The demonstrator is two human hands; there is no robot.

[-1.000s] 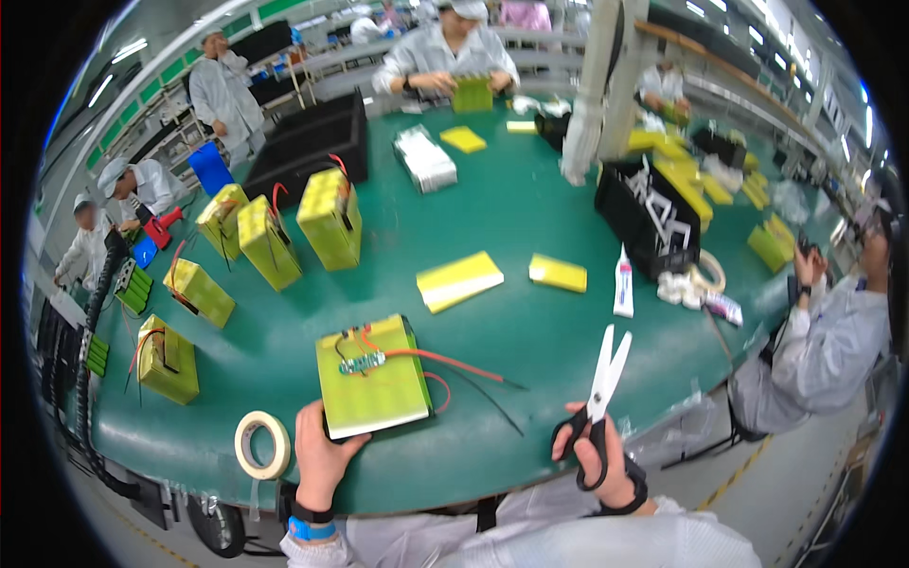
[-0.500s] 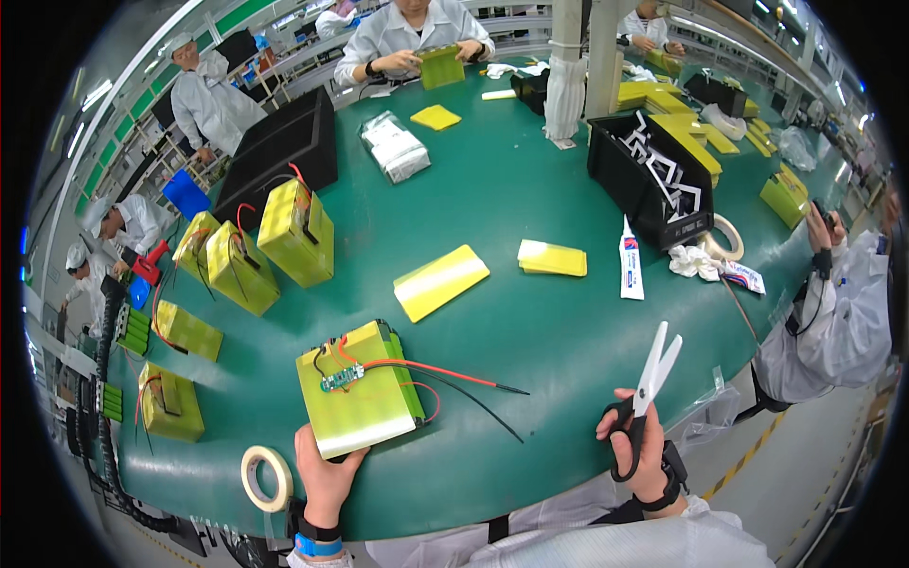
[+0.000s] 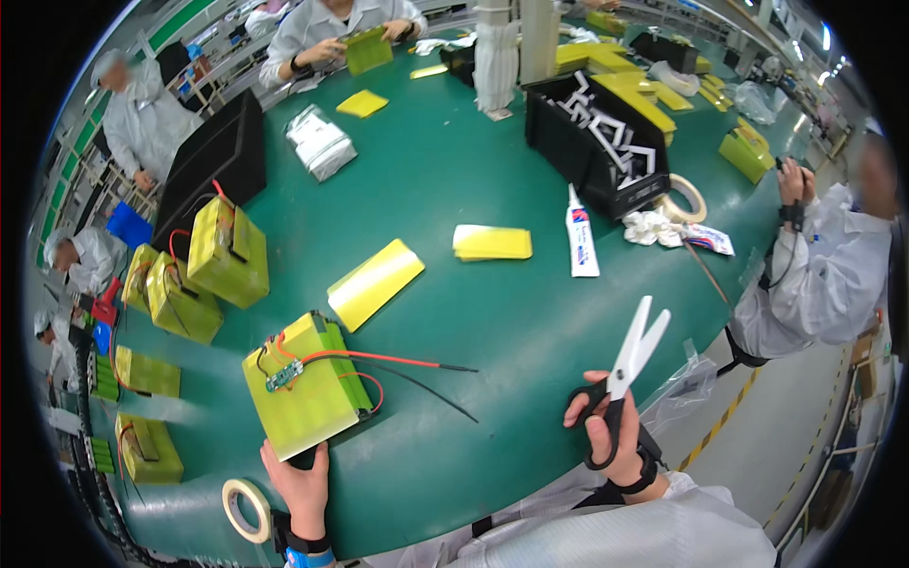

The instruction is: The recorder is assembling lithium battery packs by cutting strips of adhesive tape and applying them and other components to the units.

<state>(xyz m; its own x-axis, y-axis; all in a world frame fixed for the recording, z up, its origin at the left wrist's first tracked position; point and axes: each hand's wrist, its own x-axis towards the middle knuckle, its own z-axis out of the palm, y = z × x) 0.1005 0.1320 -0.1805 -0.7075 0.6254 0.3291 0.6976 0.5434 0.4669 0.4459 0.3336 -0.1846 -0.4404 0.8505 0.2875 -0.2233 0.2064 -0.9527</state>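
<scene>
A battery pack [image 3: 317, 402] wrapped in yellow-green sheet lies near the table's front edge. On its top sit a small green circuit board [image 3: 284, 375] and thin red and black leads that trail to the right. My left hand [image 3: 301, 483] grips the pack's near edge, fingers and thumb against it, the fingertips partly hidden. To the right, my right hand [image 3: 614, 450] holds scissors [image 3: 625, 364] with black handles and white blades. The blades stand apart, pointing up and away from me, with nothing between them.
Masking tape [image 3: 230, 511] lies left of my left hand. Yellow sheets [image 3: 376, 284], a glue tube [image 3: 580, 237] and a black bin [image 3: 606, 194] of white brackets are beyond. More wrapped packs [image 3: 227, 256] stand at left. Co-workers sit across and at right [image 3: 805, 256].
The whole view has turned, so the table and everything on it appear farther left. Both hands keep their hold, on the pack and on the scissors.
</scene>
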